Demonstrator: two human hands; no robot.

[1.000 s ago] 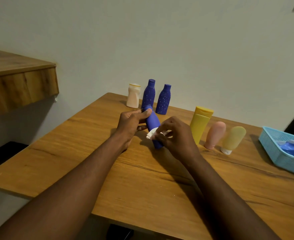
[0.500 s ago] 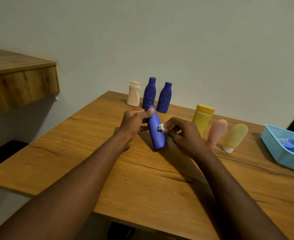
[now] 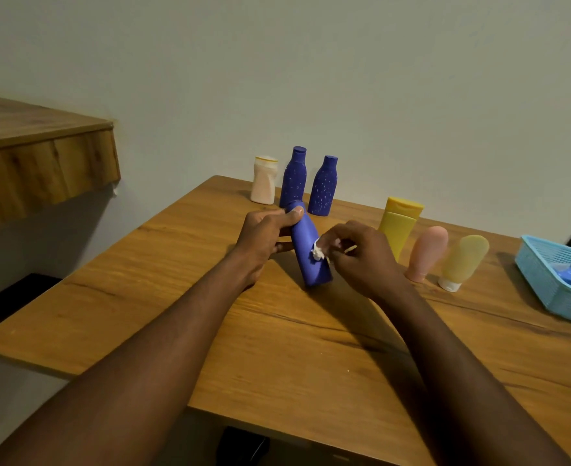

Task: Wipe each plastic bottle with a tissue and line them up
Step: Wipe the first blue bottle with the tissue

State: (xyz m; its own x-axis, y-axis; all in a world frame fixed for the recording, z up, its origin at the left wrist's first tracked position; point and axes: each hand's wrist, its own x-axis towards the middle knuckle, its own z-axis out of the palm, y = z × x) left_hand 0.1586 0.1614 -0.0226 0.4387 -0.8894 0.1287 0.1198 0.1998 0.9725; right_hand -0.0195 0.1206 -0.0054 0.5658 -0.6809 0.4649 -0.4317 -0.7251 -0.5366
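A plain blue plastic bottle (image 3: 306,250) leans tilted near the middle of the wooden table (image 3: 176,297), its cap toward the far edge and its base seemingly touching the top. The left hand (image 3: 263,237) grips its upper part, fingers curled round it. The right hand (image 3: 361,260) pinches a small crumpled white tissue (image 3: 318,253) against the bottle's side. Along the far edge stand a cream waisted bottle (image 3: 263,179), a tall speckled blue bottle (image 3: 293,178) and a shorter speckled blue bottle (image 3: 323,186). Toward the right edge stand a yellow tube (image 3: 399,223), a pink tube (image 3: 427,252), a pale yellow tube (image 3: 462,260) and a light blue mesh basket (image 3: 546,280).
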